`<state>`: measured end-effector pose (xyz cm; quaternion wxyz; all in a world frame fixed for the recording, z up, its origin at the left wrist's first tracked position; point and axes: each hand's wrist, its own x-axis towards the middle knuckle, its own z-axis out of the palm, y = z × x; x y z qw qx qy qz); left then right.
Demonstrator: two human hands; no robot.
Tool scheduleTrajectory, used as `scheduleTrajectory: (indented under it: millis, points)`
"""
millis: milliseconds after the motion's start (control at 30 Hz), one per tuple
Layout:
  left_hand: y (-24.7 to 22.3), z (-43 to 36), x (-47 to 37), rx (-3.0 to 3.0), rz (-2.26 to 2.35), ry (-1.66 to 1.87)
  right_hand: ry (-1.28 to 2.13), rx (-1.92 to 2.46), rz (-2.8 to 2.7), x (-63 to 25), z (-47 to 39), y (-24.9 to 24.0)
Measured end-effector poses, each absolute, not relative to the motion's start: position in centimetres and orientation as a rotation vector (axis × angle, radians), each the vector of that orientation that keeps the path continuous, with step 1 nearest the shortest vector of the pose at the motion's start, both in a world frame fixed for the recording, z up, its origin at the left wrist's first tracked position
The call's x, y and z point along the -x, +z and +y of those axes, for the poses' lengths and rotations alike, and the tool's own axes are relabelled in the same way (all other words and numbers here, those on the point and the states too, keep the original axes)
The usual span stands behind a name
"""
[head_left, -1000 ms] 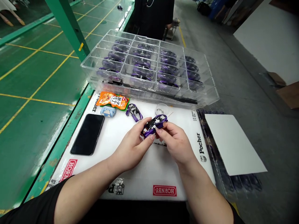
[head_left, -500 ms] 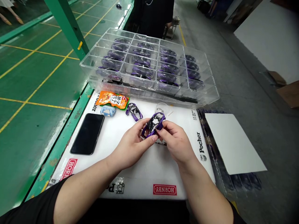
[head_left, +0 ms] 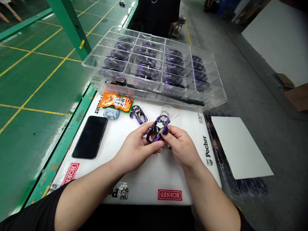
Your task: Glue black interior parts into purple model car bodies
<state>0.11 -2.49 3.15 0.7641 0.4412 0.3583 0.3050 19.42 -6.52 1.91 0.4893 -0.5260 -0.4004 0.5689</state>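
A purple and black toy car body (head_left: 158, 126) is held tilted above the white work surface (head_left: 144, 179). My left hand (head_left: 139, 146) grips its left side and lower end, thumb along the near edge. On the right side, the fingertips of my right hand (head_left: 179, 141) pinch the car body. Beyond my left hand lies a second purple and black car body (head_left: 139, 114). Just past the held piece sits a small clear round dish (head_left: 166, 111). Partly hidden under my hands is a thin dark tool (head_left: 167, 147) whose kind I cannot make out.
Behind stands a clear divided tray (head_left: 154, 86) holding many purple car bodies. A phone (head_left: 90, 137), a blue patterned case (head_left: 111, 113) and an orange snack packet (head_left: 115, 101) lie left. At right, a white sheet (head_left: 240, 147) covers another tray. A person in black (head_left: 157, 16) is beyond.
Both hands keep hold of the car body in nearly the same place. The right fingers and the piece have shifted only slightly; the view has moved a little.
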Motion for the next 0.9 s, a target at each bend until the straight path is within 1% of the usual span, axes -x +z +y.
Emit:
scheduleTrajectory:
  millis: [200, 367, 600, 900]
  points:
    - [3.1, -2.5, 0.0, -0.898, 0.757, 0.657, 1.480, 1.183, -0.957, -19.3, -6.8, 1.7]
    - [2.9, -2.4, 0.0, -0.864, 0.781, 0.604, 1.417, 1.262, -0.899, -19.0, -6.8, 1.2]
    - [2.7, -2.4, -0.1, -0.852, 0.797, 0.647, 1.461, 1.205, -0.850, -19.0, -6.6, 0.5]
    - [3.1, -2.0, -0.1, -0.858, 0.779, 0.661, 1.425, 1.259, -0.799, -18.6, -6.3, 1.7]
